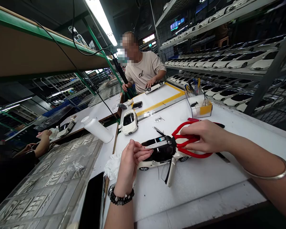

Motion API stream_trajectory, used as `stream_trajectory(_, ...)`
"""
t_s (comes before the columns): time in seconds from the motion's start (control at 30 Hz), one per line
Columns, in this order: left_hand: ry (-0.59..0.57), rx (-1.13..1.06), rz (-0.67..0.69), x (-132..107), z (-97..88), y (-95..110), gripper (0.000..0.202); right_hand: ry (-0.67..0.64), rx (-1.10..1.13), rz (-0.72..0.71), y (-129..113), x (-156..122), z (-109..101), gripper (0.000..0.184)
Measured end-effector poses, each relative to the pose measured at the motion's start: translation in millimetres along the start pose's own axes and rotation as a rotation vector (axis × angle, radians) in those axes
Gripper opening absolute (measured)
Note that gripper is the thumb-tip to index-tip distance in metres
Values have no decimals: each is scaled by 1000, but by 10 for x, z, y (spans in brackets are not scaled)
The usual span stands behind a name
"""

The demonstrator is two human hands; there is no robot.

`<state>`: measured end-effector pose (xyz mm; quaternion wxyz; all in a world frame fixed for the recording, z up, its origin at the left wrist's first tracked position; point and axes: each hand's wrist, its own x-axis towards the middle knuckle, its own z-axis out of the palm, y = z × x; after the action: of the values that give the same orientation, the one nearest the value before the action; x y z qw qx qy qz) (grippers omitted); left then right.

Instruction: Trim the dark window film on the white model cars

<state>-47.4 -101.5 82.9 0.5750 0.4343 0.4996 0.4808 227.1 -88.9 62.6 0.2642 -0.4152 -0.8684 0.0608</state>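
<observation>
The left hand (133, 157) pinched the roof of a black-and-white plastic model car (162, 153) on the white bench (193, 187). The right hand (206, 136) gripped red-handled scissors (189, 143) touching the car's roof.

White workbench (205, 190), strewn with model cars and small kit.

An open-doored model car (160, 156), white with a dark roof, stands near the front edge, one door hanging down. Farther back sits a second white model car (130, 121), with bits of foil (149, 113) just beyond it. A clear plastic box (200, 106) of tools stands to the right. At the far end lies a yellow-taped white board (166, 95) bearing another car (154, 86). A white bottle (97, 128) lies on its side at the left, near clear moulded trays (50, 184) and a dark phone (91, 203).
</observation>
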Motion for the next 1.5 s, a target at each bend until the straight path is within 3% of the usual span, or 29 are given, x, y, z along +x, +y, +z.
stream_trajectory(0.3,-35,31,-72,-7,6,28,54,454,155,298,-17,37,-52,26)
stream_trajectory(0.4,-86,63,-63,-22,19,32,53,685,262,385,37,50,-94,26)
stream_trajectory(0.5,-144,87,-51,-41,36,25,52,916,228,468,81,-27,-176,30)
stream_trajectory(0.57,-167,95,-52,-49,47,7,51,981,157,569,89,-172,-250,33)
stream_trajectory(0.63,-184,98,-50,-53,54,-15,50,906,63,712,81,-400,-331,35)
stream_trajectory(0.83,-225,64,5,-70,44,-53,52,184,-292,1106,97,-1265,-519,44)
stream_trajectory(0.93,-235,28,25,-75,28,-52,51,25,-289,1258,139,-1549,-574,50)
stream_trajectory(1.07,-233,39,39,-76,21,-43,50,-65,-330,1287,127,-1576,-602,48)
stream_trajectory(1.4,-184,83,15,-86,29,2,55,-14,-369,1200,-125,-853,-266,39)
stream_trajectory(1.5,-137,68,37,-81,41,-4,55,-7,-375,1159,-207,-751,-295,35)
